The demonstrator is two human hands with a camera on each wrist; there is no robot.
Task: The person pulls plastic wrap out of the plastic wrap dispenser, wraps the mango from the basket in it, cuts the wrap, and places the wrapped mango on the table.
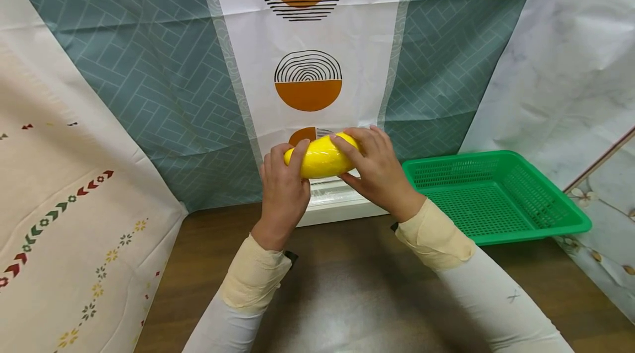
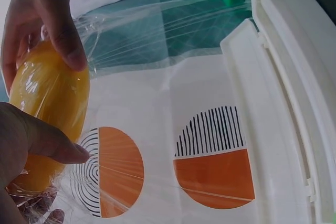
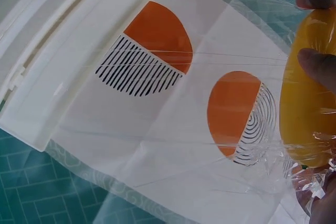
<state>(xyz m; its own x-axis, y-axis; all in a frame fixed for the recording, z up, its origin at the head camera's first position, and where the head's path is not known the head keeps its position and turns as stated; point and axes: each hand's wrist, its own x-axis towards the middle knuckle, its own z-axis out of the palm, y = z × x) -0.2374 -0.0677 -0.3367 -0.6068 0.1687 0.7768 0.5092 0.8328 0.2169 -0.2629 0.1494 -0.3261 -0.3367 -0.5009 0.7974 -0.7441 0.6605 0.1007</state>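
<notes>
Both hands hold a smooth yellow oblong fruit (image 1: 323, 159) up in front of the hanging cloth. My left hand (image 1: 284, 185) grips its left end and my right hand (image 1: 375, 168) its right end, thumbs on the near side. Clear cling film (image 2: 152, 32) covers the fruit with a glossy, wrinkled skin. From the fruit the film runs in taut creases to a white cling film dispenser (image 2: 283, 98). In the head view that dispenser (image 1: 342, 209) sits on the table behind the hands, partly hidden by them. Bunched film hangs at the fruit's end in the left wrist view.
A green plastic basket (image 1: 496, 198) stands on the right of the brown table (image 1: 327, 287). Behind hangs a teal cloth (image 1: 163, 66) with a white printed strip (image 1: 362, 66). Patterned cloths enclose the left and right sides.
</notes>
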